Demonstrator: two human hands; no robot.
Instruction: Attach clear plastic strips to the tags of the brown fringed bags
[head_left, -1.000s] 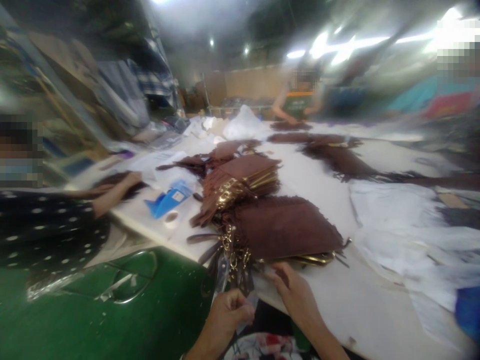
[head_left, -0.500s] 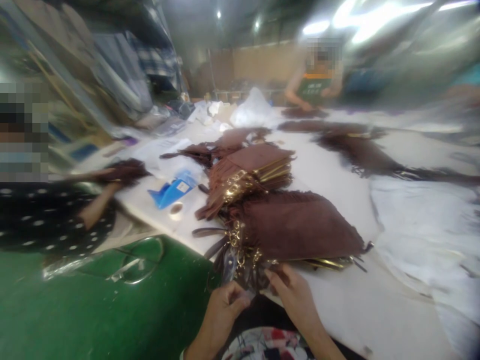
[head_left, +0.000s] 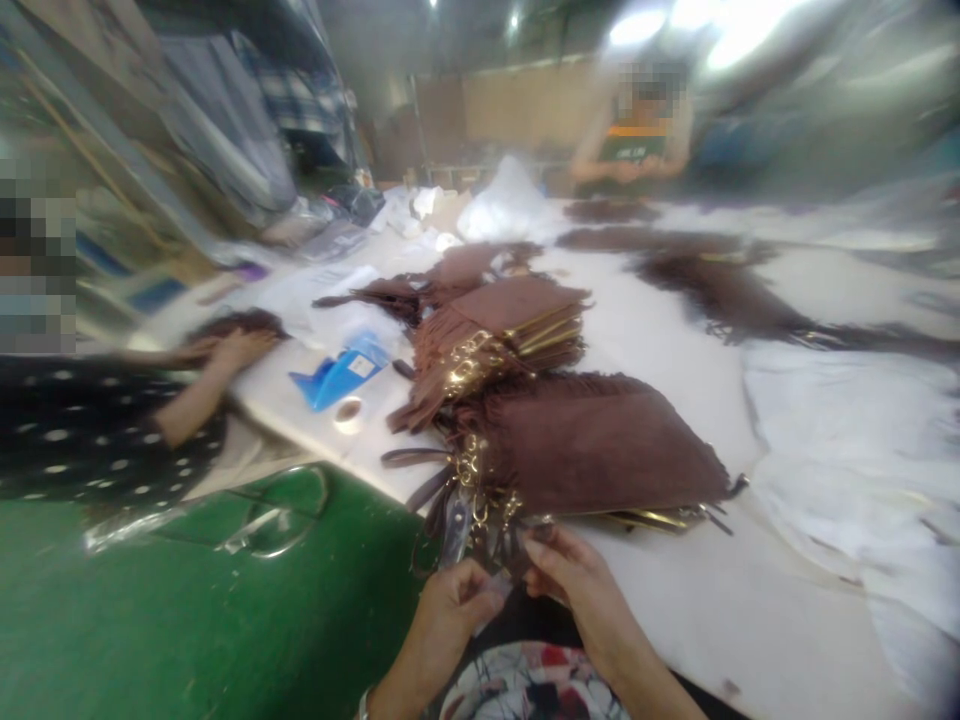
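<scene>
A stack of brown fringed pouches (head_left: 600, 450) with gold zips lies at the table's near edge. Its gold clasps (head_left: 471, 470) and dark wrist straps (head_left: 431, 490) hang over the edge. Below them, my left hand (head_left: 454, 605) is closed, with a small clear strip (head_left: 498, 588) pinched between thumb and finger. My right hand (head_left: 574, 575) is closed close by, its fingertips together beside the hanging straps. What it pinches is too blurred to make out. Behind lies a second stack of brown pouches (head_left: 510, 310), clasps facing left.
A blue tape dispenser (head_left: 341, 375) and a tape roll (head_left: 348, 414) lie left of the stacks. White cloth (head_left: 840, 450) covers the table's right. A co-worker's hand (head_left: 244, 345) rests on brown material at left; another person (head_left: 634, 150) stands across. Green floor (head_left: 225, 620) shows at lower left.
My right hand has shifted slightly left and down, its fingers curling more. The co-worker's hand at left has moved onto the brown material. The person across has raised their hands off the table.
</scene>
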